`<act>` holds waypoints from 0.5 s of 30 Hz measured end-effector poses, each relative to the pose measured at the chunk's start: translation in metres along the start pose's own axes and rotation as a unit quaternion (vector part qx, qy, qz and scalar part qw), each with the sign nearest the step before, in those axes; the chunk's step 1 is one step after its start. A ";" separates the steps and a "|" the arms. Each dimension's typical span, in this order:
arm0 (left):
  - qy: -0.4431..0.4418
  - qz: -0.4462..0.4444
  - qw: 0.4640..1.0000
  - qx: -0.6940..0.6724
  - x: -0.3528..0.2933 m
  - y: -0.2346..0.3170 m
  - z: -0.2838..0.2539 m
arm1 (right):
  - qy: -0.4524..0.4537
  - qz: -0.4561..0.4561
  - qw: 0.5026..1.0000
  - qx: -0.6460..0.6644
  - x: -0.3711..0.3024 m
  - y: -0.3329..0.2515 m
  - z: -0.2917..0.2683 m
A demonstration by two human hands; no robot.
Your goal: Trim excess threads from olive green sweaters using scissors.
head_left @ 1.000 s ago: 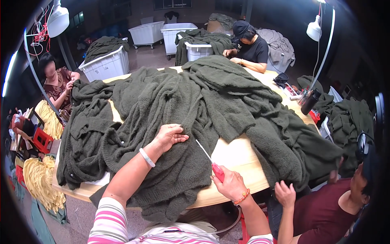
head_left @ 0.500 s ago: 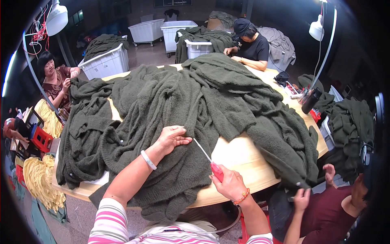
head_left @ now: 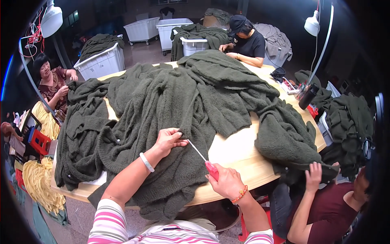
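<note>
A dark green knit sweater (head_left: pixel 170 179) lies in front of me over the near table edge, part of a heap. My left hand (head_left: pixel 168 140) is closed, its thumb and fingers pinching a fold of the knit. In my right hand (head_left: pixel 227 181) is a needle-like tool with a pink handle (head_left: pixel 211 169). Its thin metal shaft (head_left: pixel 196 150) points up and left, with the tip close to the left fingertips. Whether the tip enters the knit is too small to tell.
More dark green knitwear (head_left: pixel 227 81) covers much of the wooden table (head_left: pixel 239 158). At the right a co-worker's hand (head_left: pixel 313 177) handles a garment; other people work at the left and far side. Lamps (head_left: pixel 312 24) hang overhead. White bins (head_left: pixel 103 63) stand behind the table.
My left hand still pinches the knit, now bunched higher at the fingertips. The whole view has shifted slightly. At the right, the co-worker's garment has moved and their hands have shifted.
</note>
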State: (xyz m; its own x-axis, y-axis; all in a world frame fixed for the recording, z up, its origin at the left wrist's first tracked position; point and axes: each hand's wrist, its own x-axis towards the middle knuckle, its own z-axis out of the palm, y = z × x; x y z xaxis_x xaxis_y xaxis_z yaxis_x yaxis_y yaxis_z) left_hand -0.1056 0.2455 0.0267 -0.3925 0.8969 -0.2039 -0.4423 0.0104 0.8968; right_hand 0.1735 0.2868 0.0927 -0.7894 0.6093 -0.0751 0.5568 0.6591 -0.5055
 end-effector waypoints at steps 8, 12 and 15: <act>-0.010 -0.001 1.000 0.003 -0.005 -0.001 0.008 | 0.032 -0.004 0.999 0.013 0.002 0.006 0.003; -0.026 0.000 0.999 -0.038 -0.012 0.000 0.012 | 0.055 -0.009 0.997 0.051 0.004 0.008 0.007; -0.025 -0.012 0.997 -0.078 -0.015 0.005 0.011 | 0.059 -0.002 0.996 0.064 0.003 0.008 0.004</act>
State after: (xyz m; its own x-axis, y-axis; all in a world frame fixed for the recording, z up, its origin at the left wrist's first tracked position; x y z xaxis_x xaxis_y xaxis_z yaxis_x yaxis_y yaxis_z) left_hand -0.0934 0.2369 0.0383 -0.3411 0.9185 -0.2002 -0.5725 -0.0340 0.8192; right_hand 0.1745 0.2923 0.0844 -0.7512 0.6596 0.0244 0.5105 0.6040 -0.6120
